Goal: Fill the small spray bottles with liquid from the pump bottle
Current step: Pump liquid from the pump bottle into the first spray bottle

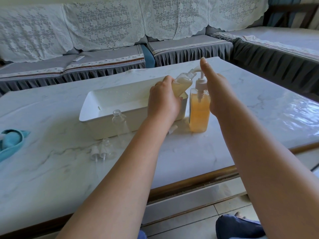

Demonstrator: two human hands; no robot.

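Observation:
A square pump bottle with orange liquid stands on the marble table, to the right of a white tray. My right hand rests flat on its white pump head, fingers straight. My left hand grips a small spray bottle, tilted, with its open neck against the pump spout. That bottle holds pale yellowish liquid. A second, empty clear spray bottle stands uncapped in front of the tray. Two spray caps lie on the table near it.
The white rectangular tray sits mid-table. A teal cloth lies at the left edge. A small white cap lies by my left wrist. A sofa with lace covers runs behind and to the right of the table.

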